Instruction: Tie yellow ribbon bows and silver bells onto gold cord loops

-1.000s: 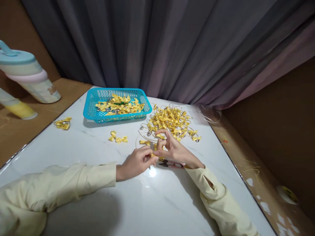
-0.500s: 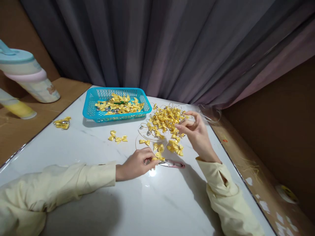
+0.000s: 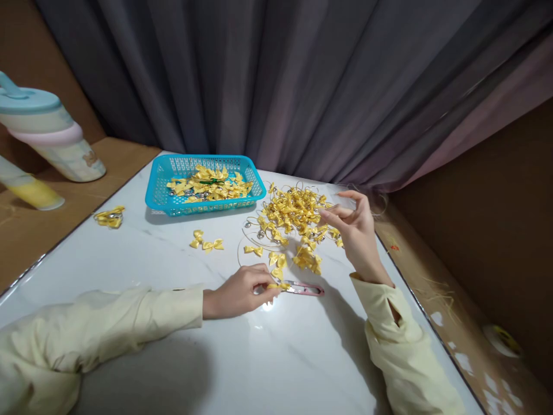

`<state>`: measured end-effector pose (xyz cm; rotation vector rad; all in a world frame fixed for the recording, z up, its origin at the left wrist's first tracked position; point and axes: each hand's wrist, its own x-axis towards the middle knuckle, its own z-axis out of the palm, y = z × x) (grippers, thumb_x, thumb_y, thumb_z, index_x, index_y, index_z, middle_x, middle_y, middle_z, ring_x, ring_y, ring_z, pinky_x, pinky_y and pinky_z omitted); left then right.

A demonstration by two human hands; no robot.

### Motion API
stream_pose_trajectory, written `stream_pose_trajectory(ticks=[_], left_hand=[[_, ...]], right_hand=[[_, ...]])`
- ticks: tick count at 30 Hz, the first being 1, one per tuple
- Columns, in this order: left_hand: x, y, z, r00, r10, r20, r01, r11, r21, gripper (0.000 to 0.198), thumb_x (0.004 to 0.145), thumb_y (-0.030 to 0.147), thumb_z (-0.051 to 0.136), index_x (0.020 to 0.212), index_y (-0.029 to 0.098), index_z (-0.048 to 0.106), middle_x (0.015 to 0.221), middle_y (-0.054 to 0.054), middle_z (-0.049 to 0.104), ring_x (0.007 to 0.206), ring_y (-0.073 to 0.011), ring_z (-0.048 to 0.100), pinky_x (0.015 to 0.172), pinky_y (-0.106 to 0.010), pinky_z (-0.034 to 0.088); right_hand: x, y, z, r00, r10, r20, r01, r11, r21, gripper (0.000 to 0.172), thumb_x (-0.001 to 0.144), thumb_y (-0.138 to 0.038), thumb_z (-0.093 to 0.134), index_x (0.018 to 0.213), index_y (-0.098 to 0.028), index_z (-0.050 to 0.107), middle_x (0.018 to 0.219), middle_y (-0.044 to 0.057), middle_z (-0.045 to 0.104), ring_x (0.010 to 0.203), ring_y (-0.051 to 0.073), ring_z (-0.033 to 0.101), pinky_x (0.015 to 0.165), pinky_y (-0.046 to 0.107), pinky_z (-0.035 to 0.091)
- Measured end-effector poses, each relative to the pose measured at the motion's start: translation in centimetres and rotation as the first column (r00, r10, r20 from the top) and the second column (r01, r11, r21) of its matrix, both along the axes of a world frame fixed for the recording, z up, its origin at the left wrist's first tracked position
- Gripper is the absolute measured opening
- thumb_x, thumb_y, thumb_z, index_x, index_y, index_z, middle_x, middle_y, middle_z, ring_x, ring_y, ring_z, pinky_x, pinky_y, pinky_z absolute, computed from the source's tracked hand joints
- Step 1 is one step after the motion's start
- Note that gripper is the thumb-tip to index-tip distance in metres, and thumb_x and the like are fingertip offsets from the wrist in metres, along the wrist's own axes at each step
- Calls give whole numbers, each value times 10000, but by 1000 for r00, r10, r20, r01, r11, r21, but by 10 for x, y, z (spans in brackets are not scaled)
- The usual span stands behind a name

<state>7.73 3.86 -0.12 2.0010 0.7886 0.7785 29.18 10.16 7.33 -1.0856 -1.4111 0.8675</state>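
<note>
My left hand (image 3: 246, 291) pinches a small yellow ribbon bow (image 3: 280, 286) low over the table. Just beyond its fingertips lie thread snips (image 3: 306, 289) with pinkish handles. My right hand (image 3: 356, 227) is raised at the right edge of a heap of yellow bows (image 3: 291, 210) with silver bells and thin loops of cord. Its thumb and forefinger are brought close together, the other fingers bent; whatever thin thing they hold is too fine to make out. Several loose bows (image 3: 277, 259) lie between my hands.
A blue perforated basket (image 3: 153, 199) at the back holds more yellow bows and bells. Two bows (image 3: 207, 244) and a small bundle of bows (image 3: 110, 217) lie left. A tumbler (image 3: 52, 132) stands far left; a tape roll (image 3: 502, 340) lies right. A curtain (image 3: 276, 75) hangs behind.
My right hand has moved a little to the right, away from my left hand. The bow in my left fingers has tipped flatter; that hand has hardly moved.
</note>
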Motion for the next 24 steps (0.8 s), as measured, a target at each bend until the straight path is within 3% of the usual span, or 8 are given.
stream_pose_trajectory(ticks=[5,9,11,15,24], left_hand=[[0,0,1,1000,6,-22,-7,999,-51,263,840,242,530,619,142,632,678,-32,595,649,-104,548,603,-201,416],[0,1,1,999,18,-38,-18,1000,-8,271,836,246,521,593,143,582,654,-23,557,627,-105,524,578,-208,401],[0,2,0,999,14,-49,-14,1000,8,279,837,250,512,583,146,561,644,-21,544,632,-111,517,580,-213,399],[0,2,0,999,-17,-47,18,1000,15,266,844,239,499,598,154,553,648,-21,547,650,-118,516,597,-220,404],[-1,2,2,998,-39,-41,39,999,2,273,837,231,506,595,141,593,638,-31,544,642,-120,515,588,-215,393]], right_hand=[[-6,1,-4,976,41,-212,-90,969,-230,407,711,-290,701,1000,-243,419,666,-49,638,632,154,656,624,284,502],[-4,1,1,903,60,-426,-262,863,-433,392,630,-219,732,925,-204,473,671,-45,621,529,118,625,528,241,500],[-1,0,4,892,65,-448,-283,851,-442,359,628,-198,722,906,-192,495,642,-56,592,451,92,573,458,229,469],[2,-2,7,916,89,-391,-255,882,-397,329,656,-189,684,921,-197,488,597,-62,572,382,81,493,386,226,380],[2,-5,6,941,43,-336,-172,916,-362,390,639,-135,662,920,-208,402,541,-70,581,383,75,478,408,185,347]])
